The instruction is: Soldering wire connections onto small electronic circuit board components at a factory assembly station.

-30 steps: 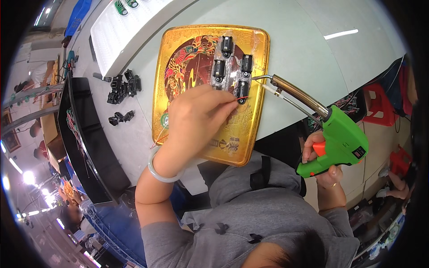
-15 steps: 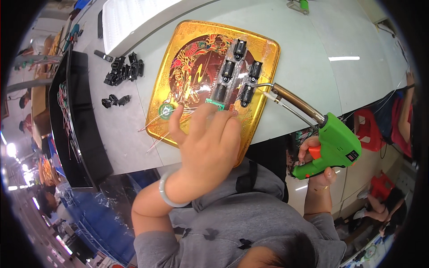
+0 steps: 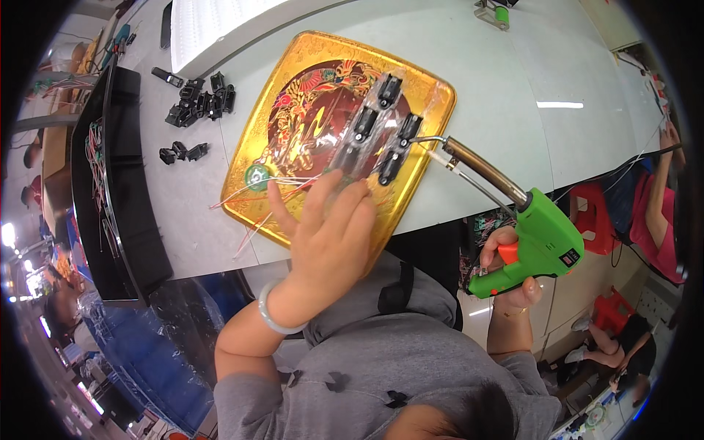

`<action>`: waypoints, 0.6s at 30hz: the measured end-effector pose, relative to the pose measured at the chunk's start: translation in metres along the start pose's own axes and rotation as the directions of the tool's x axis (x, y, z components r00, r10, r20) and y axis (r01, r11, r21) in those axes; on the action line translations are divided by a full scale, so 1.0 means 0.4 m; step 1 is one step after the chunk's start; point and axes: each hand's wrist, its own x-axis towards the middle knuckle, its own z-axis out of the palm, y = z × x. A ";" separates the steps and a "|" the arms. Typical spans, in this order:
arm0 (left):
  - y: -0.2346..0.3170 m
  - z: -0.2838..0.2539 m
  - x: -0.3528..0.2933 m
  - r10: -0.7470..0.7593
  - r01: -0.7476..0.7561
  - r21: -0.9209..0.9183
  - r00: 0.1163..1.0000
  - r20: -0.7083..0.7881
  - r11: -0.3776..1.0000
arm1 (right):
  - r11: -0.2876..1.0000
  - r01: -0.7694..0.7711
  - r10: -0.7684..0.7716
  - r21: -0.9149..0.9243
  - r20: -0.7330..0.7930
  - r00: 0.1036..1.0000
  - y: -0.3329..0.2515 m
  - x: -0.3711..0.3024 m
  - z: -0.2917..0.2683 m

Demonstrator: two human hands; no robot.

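Note:
My left hand (image 3: 330,227) is over the near part of a gold patterned tray (image 3: 246,176), fingers bent down and drawn together. Thin red and white wires (image 3: 290,180) run to its fingertips, which hide whatever lies beneath them. My right hand (image 3: 506,268) grips a green soldering gun (image 3: 546,238) with an orange trigger, a finger resting on it. Its thin bent tip (image 3: 433,138) reaches over the tray's right side, close to a black plastic housing (image 3: 410,128). Several such housings sit in two rows on clear tape. A small green disc (image 3: 257,177) lies by the wires.
Loose black housings (image 3: 198,103) lie left of the tray. Beyond them stands a black bin (image 3: 125,191) with wires in it. A white foam box (image 3: 220,33) is at the far left, and a small stand with a green spool (image 3: 501,15) at the far edge.
The tray has turned slightly clockwise, carrying the housings and green disc with it. A green circuit board strip seen at my left fingertips is now hidden. My right hand still holds the soldering gun.

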 end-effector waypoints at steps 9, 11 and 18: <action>-0.025 -0.053 0.027 -0.089 0.105 -0.235 0.993 0.076 0.966 | 0.990 -0.140 0.139 0.024 0.039 0.989 0.004 -0.024 0.005; -0.024 -0.047 0.032 -0.120 0.127 -0.221 0.992 0.049 0.967 | 0.988 -0.151 0.149 0.029 0.054 0.987 0.002 -0.022 0.007; -0.016 -0.035 0.043 -0.159 0.165 -0.197 0.986 0.045 0.966 | 0.996 -0.085 0.086 -0.038 0.039 0.995 0.010 -0.013 0.004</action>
